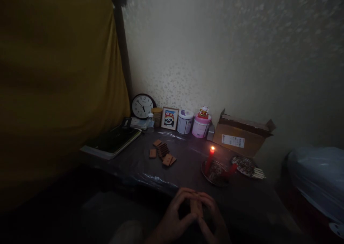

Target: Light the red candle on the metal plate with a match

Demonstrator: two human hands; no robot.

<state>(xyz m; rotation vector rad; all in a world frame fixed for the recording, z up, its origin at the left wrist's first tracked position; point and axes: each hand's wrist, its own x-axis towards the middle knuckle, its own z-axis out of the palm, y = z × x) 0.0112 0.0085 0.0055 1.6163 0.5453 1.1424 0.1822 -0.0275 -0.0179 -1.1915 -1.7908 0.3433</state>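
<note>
In dim light my left hand point(174, 215) and my right hand point(212, 215) meet at the near edge of a dark table point(139, 168). Between the fingertips of both hands stands a small brown tile point(196, 206), held upright. Farther back on the table lie several similar brown tiles point(162, 152), some stacked, some loose. To the right a lit red candle point(210, 159) stands on a round dish point(215, 174).
Along the wall stand a round clock point(142, 106), a framed panda picture point(169, 118), two tins point(185, 121), and an open cardboard box point(242, 134). A notebook point(113, 142) lies at the left, a plate with sticks point(247, 167) at the right. A yellow curtain point(53, 93) hangs on the left.
</note>
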